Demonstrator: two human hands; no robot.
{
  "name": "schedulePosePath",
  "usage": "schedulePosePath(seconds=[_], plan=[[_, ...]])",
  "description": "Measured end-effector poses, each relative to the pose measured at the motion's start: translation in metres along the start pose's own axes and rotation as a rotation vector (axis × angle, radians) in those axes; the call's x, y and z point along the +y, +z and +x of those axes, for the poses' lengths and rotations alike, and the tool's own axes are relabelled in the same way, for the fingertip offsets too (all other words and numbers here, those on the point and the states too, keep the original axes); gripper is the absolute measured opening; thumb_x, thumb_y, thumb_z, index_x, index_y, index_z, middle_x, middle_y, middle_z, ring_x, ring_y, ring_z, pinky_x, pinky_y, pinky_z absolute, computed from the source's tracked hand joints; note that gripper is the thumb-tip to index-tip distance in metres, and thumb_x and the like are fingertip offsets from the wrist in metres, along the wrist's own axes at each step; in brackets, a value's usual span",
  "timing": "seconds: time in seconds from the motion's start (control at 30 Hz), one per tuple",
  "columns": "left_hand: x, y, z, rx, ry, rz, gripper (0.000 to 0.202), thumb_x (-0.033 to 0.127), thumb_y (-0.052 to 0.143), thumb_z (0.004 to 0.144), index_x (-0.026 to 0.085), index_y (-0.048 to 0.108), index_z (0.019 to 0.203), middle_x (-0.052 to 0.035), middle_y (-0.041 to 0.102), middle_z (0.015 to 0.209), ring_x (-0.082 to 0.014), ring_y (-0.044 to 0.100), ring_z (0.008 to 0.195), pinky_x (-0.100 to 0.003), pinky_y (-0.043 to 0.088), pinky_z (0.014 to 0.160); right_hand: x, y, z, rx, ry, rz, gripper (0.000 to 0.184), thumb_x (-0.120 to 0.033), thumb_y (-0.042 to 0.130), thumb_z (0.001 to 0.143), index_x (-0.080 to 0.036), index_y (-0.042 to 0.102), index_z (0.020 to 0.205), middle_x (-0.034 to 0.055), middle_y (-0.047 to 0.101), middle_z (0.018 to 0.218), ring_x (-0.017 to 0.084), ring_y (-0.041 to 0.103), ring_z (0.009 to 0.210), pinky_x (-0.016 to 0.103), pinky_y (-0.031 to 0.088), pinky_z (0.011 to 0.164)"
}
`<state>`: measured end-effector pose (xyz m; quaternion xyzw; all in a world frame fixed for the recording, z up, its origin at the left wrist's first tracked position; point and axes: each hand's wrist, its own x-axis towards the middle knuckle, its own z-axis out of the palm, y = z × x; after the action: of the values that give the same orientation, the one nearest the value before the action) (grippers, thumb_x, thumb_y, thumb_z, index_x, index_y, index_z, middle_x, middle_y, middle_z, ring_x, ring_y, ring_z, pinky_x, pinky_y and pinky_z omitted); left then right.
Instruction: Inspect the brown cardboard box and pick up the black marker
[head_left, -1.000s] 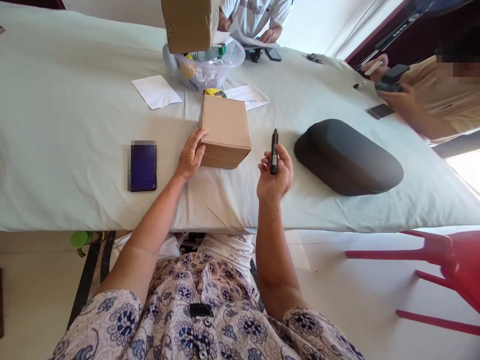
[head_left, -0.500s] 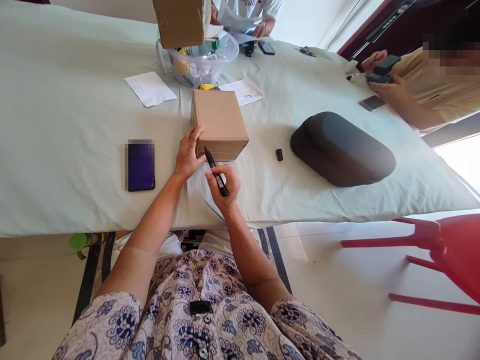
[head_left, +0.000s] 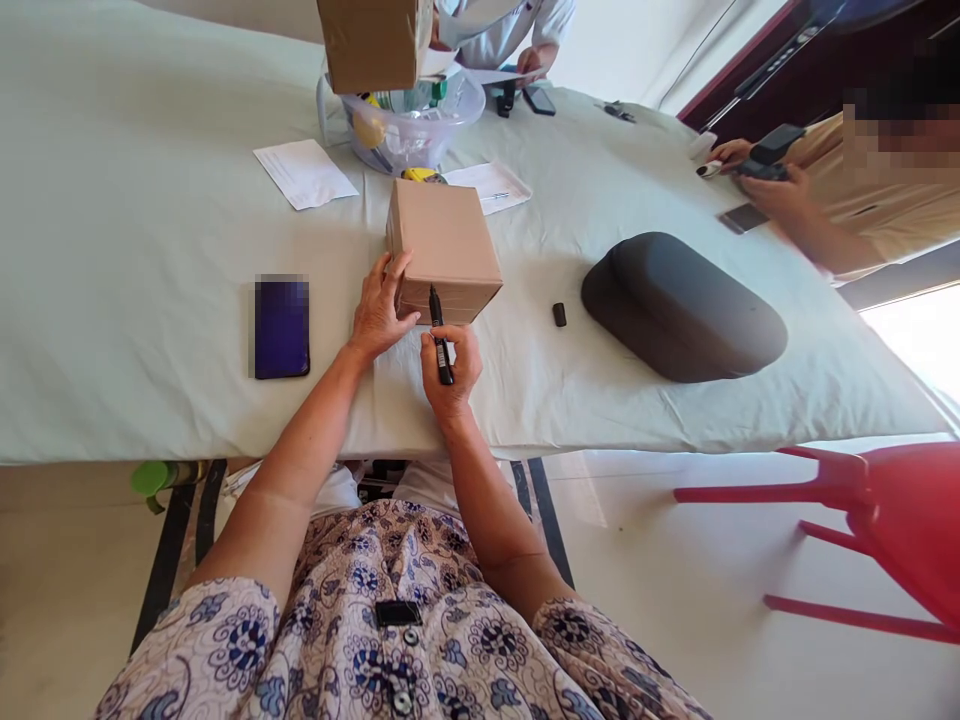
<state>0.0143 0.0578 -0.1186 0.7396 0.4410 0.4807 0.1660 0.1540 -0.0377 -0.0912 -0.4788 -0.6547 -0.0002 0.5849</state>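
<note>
A small brown cardboard box [head_left: 446, 235] sits on the cloth-covered table, its near side facing me. My left hand [head_left: 381, 310] holds its near left corner, the fingers along the left edge and the thumb low at the front. My right hand [head_left: 454, 370] is closed around a black marker [head_left: 441, 345], uncapped. The marker's tip points at the box's near face, by the top edge; whether it touches is hard to tell. The black marker cap [head_left: 559, 314] lies on the cloth to the right.
A dark hard case [head_left: 682, 308] stands on the right, a phone [head_left: 283, 328] on the left. Beyond are paper [head_left: 306, 173], a yellow tape measure [head_left: 422, 175], a clear plastic basin [head_left: 412, 135] and a larger carton [head_left: 373, 45]. Two people are across the table; a red chair [head_left: 900, 510] stands below right.
The marker's tip has shifted right along the box's near face, and the marker stands more upright in the view. My left hand keeps its place on the box corner.
</note>
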Motion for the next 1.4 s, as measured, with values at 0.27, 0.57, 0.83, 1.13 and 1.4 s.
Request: schedulePosePath(seconds=[0.27, 0.57, 0.83, 1.13, 1.4], plan=[[-0.005, -0.003, -0.005, -0.044, 0.042, -0.163, 0.092, 0.031, 0.069, 0.084, 0.026, 0.020, 0.160, -0.0139, 0.028, 0.168, -0.0308, 0.022, 0.159, -0.049, 0.024, 0.128, 0.002, 0.007, -0.002, -0.013, 0.061, 0.020, 0.012, -0.035, 0.058, 0.094, -0.024, 0.061, 0.090, 0.0019, 0.069, 0.082, 0.018, 0.064, 0.079, 0.037, 0.049, 0.079], [-0.019, -0.010, -0.008, 0.105, -0.415, -0.401, 0.061, 0.025, 0.054, 0.089, 0.029, 0.040, 0.149, -0.0153, 0.048, 0.154, -0.0286, 0.069, 0.114, -0.047, 0.063, 0.089, -0.008, 0.015, -0.001, -0.160, -0.027, 0.080, 0.010, -0.032, 0.058, 0.095, -0.025, 0.063, 0.091, 0.0014, 0.071, 0.083, 0.017, 0.065, 0.077, 0.034, 0.048, 0.077], [0.005, -0.019, -0.004, 0.214, -0.608, -0.449, 0.053, 0.009, 0.048, 0.077, 0.022, 0.054, 0.128, -0.0112, 0.068, 0.117, -0.0184, 0.073, 0.085, -0.030, 0.063, 0.065, -0.017, 0.018, 0.021, -0.188, -0.041, 0.083, 0.012, -0.033, 0.055, 0.098, -0.026, 0.064, 0.094, 0.0029, 0.073, 0.086, 0.019, 0.066, 0.083, 0.036, 0.050, 0.081], [0.014, -0.018, -0.002, 0.197, -0.659, -0.496, 0.043, 0.008, 0.048, 0.070, 0.021, 0.059, 0.109, -0.0058, 0.069, 0.101, -0.0153, 0.072, 0.079, -0.024, 0.060, 0.060, -0.018, 0.008, 0.014, 0.013, 0.018, -0.028, 0.011, -0.030, 0.053, 0.096, -0.025, 0.061, 0.089, 0.0029, 0.067, 0.080, 0.019, 0.059, 0.078, 0.038, 0.045, 0.077], [0.021, -0.021, -0.002, 0.218, -0.633, -0.365, 0.039, 0.008, 0.045, 0.075, 0.020, 0.060, 0.108, -0.0057, 0.071, 0.100, -0.0153, 0.072, 0.076, -0.026, 0.059, 0.062, -0.025, 0.006, 0.005, -0.147, -0.031, 0.088, 0.009, -0.027, 0.054, 0.096, -0.025, 0.062, 0.093, 0.0025, 0.069, 0.083, 0.018, 0.062, 0.078, 0.034, 0.049, 0.075]])
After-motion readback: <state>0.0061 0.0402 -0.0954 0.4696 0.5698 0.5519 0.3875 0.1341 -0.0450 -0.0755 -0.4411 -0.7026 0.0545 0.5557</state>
